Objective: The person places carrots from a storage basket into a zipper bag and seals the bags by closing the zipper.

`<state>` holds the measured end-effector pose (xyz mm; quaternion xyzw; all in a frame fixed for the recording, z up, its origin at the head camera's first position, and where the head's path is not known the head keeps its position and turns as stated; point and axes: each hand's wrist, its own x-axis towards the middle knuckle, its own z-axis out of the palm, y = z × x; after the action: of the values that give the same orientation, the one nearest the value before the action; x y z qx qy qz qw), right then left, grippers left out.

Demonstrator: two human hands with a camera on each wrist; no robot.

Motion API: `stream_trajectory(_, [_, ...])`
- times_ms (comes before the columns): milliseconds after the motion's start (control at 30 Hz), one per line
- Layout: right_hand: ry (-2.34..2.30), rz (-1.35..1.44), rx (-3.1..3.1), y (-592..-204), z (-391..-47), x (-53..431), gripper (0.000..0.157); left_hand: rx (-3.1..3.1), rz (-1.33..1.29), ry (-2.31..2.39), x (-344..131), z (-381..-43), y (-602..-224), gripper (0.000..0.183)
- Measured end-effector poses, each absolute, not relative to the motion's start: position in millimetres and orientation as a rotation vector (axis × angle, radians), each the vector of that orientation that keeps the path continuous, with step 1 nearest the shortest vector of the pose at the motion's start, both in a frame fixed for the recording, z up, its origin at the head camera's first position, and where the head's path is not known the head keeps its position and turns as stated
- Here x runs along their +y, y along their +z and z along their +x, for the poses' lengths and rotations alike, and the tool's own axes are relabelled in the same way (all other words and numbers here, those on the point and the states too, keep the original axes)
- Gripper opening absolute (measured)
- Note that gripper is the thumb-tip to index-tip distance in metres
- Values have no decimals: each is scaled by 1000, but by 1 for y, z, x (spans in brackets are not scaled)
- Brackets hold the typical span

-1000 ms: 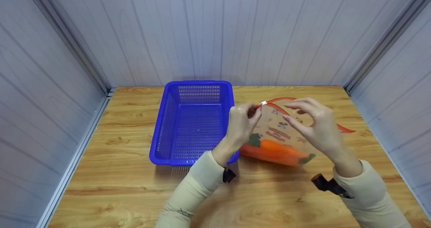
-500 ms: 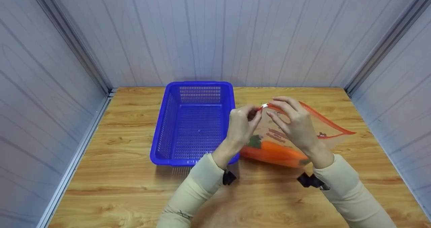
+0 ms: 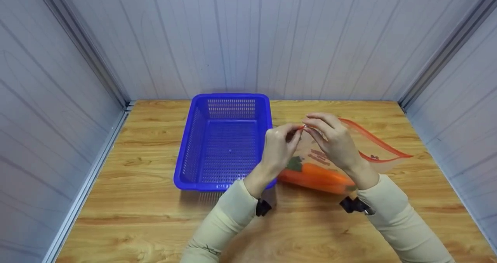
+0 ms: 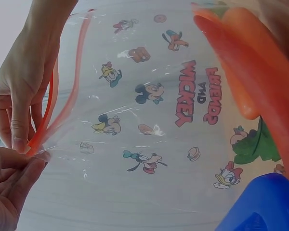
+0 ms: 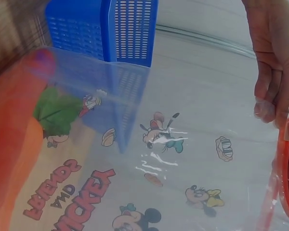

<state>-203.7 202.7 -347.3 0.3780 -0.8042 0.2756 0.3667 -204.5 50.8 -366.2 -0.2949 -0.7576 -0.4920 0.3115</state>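
A clear zip bag (image 4: 120, 163) with cartoon prints and an orange zip strip (image 3: 372, 140) hangs from both hands. My left hand (image 3: 277, 148) pinches its left top corner. Close against those fingertips, my right hand (image 3: 336, 140) pinches the small white slider (image 3: 304, 126), mostly hidden by fingers. Right of the hands the strip's two edges stand apart, joining at the right corner. At the bag's bottom lie an orange carrot (image 3: 324, 174) with green leaves (image 4: 257, 147) and a long red vegetable (image 4: 260, 82), its kind unclear.
A blue plastic basket (image 3: 182, 150) with slotted walls stands left of the bag, close beside it; nothing shows inside. Both are on a wood-grain table (image 3: 147, 208). Pale panels (image 3: 240, 37) enclose the back and sides.
My right hand has moved left from over the bag's middle to the slider and now pinches it. The left hand keeps its hold on the corner, nearly still.
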Motion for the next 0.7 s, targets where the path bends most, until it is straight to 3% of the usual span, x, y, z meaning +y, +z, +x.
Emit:
stream_trajectory(367, [664, 1037, -2019, -348, -206, 203, 11, -1942, -766, -1316, 50, -201, -371, 7])
stream_trajectory(700, [600, 1033, -2024, -347, -207, 204, 12, -1916, -770, -1377, 50, -199, -373, 7])
